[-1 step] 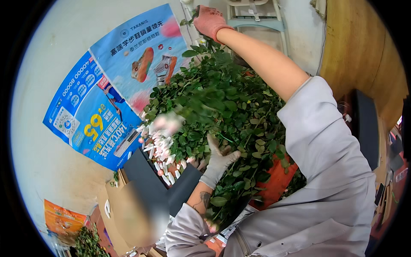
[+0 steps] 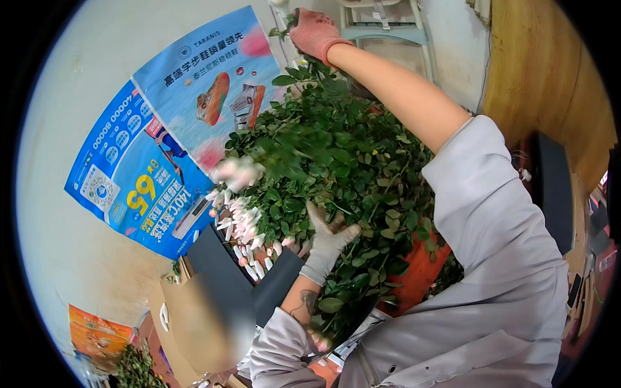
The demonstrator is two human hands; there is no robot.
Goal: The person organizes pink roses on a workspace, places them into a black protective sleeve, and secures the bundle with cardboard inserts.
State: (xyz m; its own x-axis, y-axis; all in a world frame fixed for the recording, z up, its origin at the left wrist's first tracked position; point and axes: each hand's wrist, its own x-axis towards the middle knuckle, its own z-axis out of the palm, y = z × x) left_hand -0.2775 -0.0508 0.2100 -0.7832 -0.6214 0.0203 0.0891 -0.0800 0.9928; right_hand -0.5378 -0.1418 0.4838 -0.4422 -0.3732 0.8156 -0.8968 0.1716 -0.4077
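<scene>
A thick heap of leafy green rose stems (image 2: 381, 174) lies in front of me, with pale pink rose heads (image 2: 242, 216) along its left side, several in white sleeves. My right hand (image 2: 315, 33), in a pink glove, is closed at the far end of the heap around the stem end of a rose. That rose's leaves (image 2: 304, 152) and pink bloom (image 2: 236, 173) are blurred by motion above the pile. My left hand (image 2: 330, 242), in a white glove, rests low over the leaves near the blooms. Its thumb and fingers are spread; some fingertips are hidden among foliage.
Dark grey boards (image 2: 223, 281) stand at the left of the heap, beside a brown cardboard piece (image 2: 171, 323). Orange-red material (image 2: 420, 271) shows under the stems. Blue posters (image 2: 155, 168) hang on the wall. A pale chair (image 2: 388, 32) stands at the back, a wooden panel (image 2: 537, 84) at right.
The blurred bloom has shifted slightly left and up. My right hand has moved a little left, still closed on the rose stem. My left hand has barely moved.
</scene>
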